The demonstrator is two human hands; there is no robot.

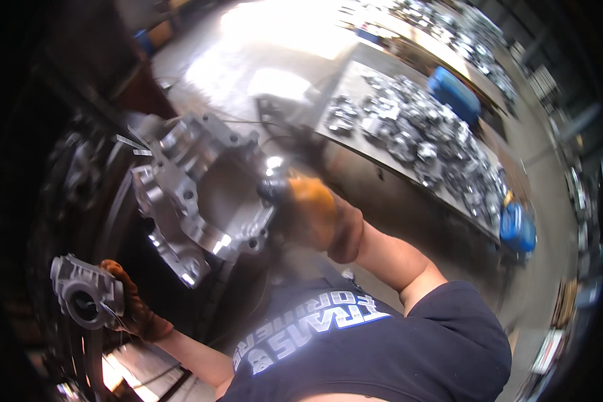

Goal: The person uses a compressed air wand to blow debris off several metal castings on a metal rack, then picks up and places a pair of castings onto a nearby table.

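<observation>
My left hand (135, 301), in an orange-brown work glove, is closed on a small grey metal casting (86, 293) with a round bore, at the lower left. A larger silvery metal casting (193, 189) with a wide round opening and several bolt holes fills the middle, close in front of me. At its right edge is my right hand (309, 209), in an orange glove with dark fingertips, closed on that edge. Motion smears this hand, and its fingers are partly hidden.
To the right stands a table (382, 166) heaped with shiny metal castings (419, 130). One blue container (454, 92) lies by its far edge, another blue jug (518, 228) at its near right corner. Dark machinery (80, 161) stands on the left. Bright floor (234, 50) lies beyond.
</observation>
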